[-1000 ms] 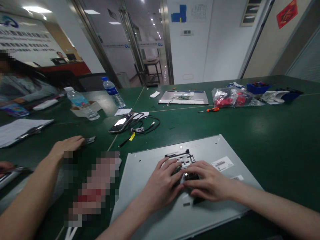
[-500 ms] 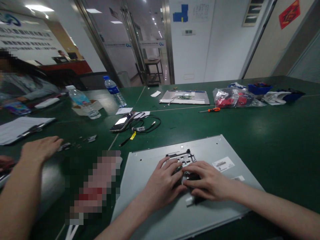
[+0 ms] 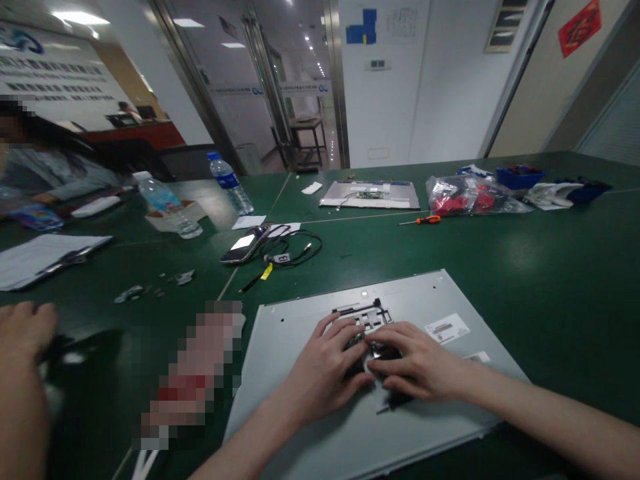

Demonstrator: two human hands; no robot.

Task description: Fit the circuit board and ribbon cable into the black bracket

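Observation:
My left hand and my right hand meet at the middle of a flat grey metal-backed display panel lying on the table. Both sets of fingers are bent inward, thumbs low, closed around something small that they mostly cover. A sliver of green circuit board shows by my left fingertips. Under my right fingers a black strip juts out toward me. Just beyond my fingertips is a cut-out black and silver bracket area. A white barcode label is stuck right of it.
Left of the panel lie a blurred-out reddish object and another person's arm. Farther off are a phone, black cable, bottles, an orange screwdriver, a second panel and a plastic bag.
The other person's hand has drawn back left and toward me, away from the small scraps. The pale piece under my right hand now shows as a thin dark edge. My hands stay almost still.

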